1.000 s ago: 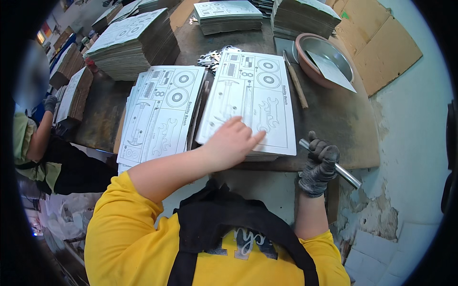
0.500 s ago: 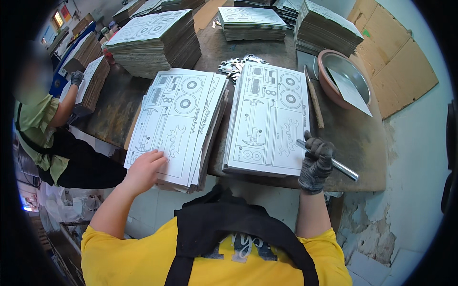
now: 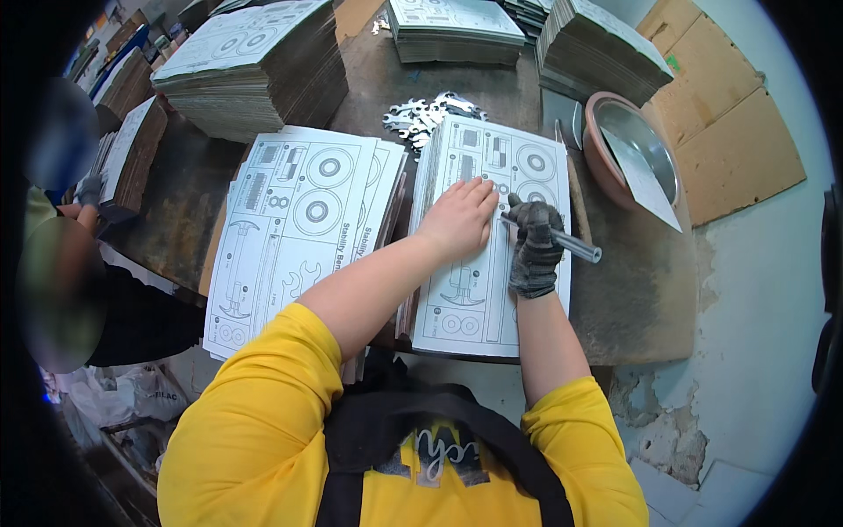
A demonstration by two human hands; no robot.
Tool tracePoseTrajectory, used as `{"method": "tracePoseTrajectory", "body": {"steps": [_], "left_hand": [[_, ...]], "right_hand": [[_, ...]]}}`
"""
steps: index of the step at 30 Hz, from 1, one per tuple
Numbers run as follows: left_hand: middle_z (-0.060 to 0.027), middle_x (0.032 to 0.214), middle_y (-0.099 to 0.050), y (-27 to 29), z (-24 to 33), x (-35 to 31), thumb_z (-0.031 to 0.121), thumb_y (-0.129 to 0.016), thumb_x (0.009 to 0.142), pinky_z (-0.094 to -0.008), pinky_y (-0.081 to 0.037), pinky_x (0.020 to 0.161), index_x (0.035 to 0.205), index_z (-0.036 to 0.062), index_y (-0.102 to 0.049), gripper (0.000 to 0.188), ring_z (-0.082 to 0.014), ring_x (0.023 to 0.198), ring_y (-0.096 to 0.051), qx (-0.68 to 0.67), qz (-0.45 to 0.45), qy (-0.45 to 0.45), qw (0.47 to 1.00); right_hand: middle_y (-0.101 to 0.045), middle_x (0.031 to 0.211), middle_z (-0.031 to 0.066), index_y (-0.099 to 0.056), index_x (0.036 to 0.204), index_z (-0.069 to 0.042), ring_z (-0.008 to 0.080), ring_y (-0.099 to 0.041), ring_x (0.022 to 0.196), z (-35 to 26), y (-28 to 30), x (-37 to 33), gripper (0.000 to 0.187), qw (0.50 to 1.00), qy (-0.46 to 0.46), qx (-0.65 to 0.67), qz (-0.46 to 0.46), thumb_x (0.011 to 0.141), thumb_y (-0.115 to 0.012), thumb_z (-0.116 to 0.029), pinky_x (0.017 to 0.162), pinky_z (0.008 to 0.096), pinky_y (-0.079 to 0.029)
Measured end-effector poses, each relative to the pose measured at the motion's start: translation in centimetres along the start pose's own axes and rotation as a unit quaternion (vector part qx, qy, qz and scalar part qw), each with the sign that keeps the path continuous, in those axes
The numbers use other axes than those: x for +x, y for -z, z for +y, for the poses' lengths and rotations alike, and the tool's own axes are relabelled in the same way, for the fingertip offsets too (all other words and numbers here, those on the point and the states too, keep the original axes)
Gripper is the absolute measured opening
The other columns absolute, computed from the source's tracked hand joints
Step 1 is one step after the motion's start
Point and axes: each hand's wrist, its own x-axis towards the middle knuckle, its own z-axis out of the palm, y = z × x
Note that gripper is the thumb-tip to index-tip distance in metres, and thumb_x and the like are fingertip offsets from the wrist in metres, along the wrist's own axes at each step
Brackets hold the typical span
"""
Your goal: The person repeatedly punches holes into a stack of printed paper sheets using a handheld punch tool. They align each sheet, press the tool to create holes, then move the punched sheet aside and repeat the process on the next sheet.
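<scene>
My bare left hand (image 3: pixel 459 218) lies flat, fingers stretched, on top of the right stack of printed sheets (image 3: pixel 544 321). The top sheet shows line drawings of wrenches, discs and a hammer. Just right of it, my gloved right hand (image 3: pixel 536 250) is wrapped round a shiny metal tube (image 3: pixel 580 246), whose free end sticks out to the right. The tube's other tip is over the sheet by my left fingers; whether it touches cannot be made out. A left stack of printed sheets (image 3: pixel 255 285), its edges uneven, lies beneath my left forearm's side.
Small metal wrenches (image 3: pixel 430 112) lie heaped behind the stacks. To the right are a wooden handle (image 3: pixel 577 198) and a pinkish bowl (image 3: pixel 600 162) with a white sheet (image 3: pixel 645 184) in it. Taller stacks (image 3: pixel 299 79) stand behind. A co-worker (image 3: pixel 132 307) is at the left.
My left hand has moved from the left stack onto the right one. My right hand, still gripping the tube, has come inward from the right edge over the sheet.
</scene>
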Motion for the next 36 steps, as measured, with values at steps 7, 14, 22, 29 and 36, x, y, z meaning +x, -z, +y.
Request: {"method": "tracePoseTrajectory", "body": {"steps": [7, 14, 22, 29, 36], "left_hand": [[-0.0152, 0.132, -0.041, -0.4, -0.1, -0.1, 0.017, -0.046, 0.082, -0.0393, -0.026, 0.105, 0.122, 0.0025, -0.046, 0.043, -0.0295, 0.125, -0.036, 0.028, 0.006, 0.009, 1.0], [-0.0129, 0.136, -0.039, 0.1, 0.6, 0.2, 0.017, -0.039, 0.084, -0.0364, -0.022, 0.107, 0.126, 0.0036, -0.044, 0.044, -0.0252, 0.128, -0.032, 0.038, -0.037, 0.028, 0.998], [-0.0158, 0.112, -0.054, 0.6, 1.2, -1.1, 0.015, -0.051, 0.081, -0.0375, -0.034, 0.099, 0.116, 0.003, -0.052, 0.037, -0.0277, 0.107, -0.05, 0.001, 0.022, -0.009, 1.0], [-0.0067, 0.082, -0.054, 4.9, 10.8, -9.8, 0.014, -0.06, 0.073, -0.0415, -0.034, 0.096, 0.123, 0.006, -0.047, 0.053, -0.0239, 0.085, -0.054, 0.055, -0.079, -0.247, 0.964], [-0.0075, 0.079, -0.053, 9.7, 11.4, -9.6, 0.008, -0.053, 0.076, -0.0425, -0.036, 0.097, 0.122, 0.0057, -0.049, 0.046, -0.0228, 0.083, -0.054, 0.103, -0.045, -0.206, 0.972]], "right_hand": [[-0.056, 0.071, 0.002, -0.055, 0.073, -0.007, 0.0113, -0.05, 0.065, -1.2, -0.5, -1.2, 0.023, 0.985, -0.125, -0.119, -0.023, 0.085, -0.058, -0.026, 0.068, 0.0275, -0.043], [-0.049, 0.071, 0.0013, -0.053, 0.099, -0.004, 0.0129, -0.052, 0.067, -7.4, 0.7, -15.4, 0.019, 0.947, -0.305, 0.093, -0.04, 0.081, -0.056, -0.009, 0.072, 0.0296, -0.048], [-0.039, 0.055, -0.0004, -0.041, 0.059, -0.011, 0.0144, -0.043, 0.057, -10.5, -1.4, -15.7, 0.037, 0.993, -0.073, -0.084, 0.029, 0.093, -0.042, -0.026, 0.088, 0.0442, -0.043], [-0.027, 0.051, -0.0017, -0.031, 0.055, -0.012, 0.0123, -0.031, 0.052, -13.8, 3.6, -14.6, 0.041, 0.994, 0.06, -0.004, 0.095, 0.087, -0.053, -0.027, 0.094, 0.0423, -0.037], [-0.029, 0.049, -0.0004, -0.034, 0.056, -0.011, 0.013, -0.031, 0.048, -15.6, 5.1, -12.5, 0.035, 0.987, 0.154, -0.004, 0.047, 0.088, -0.048, -0.019, 0.09, 0.0457, -0.041]]}}
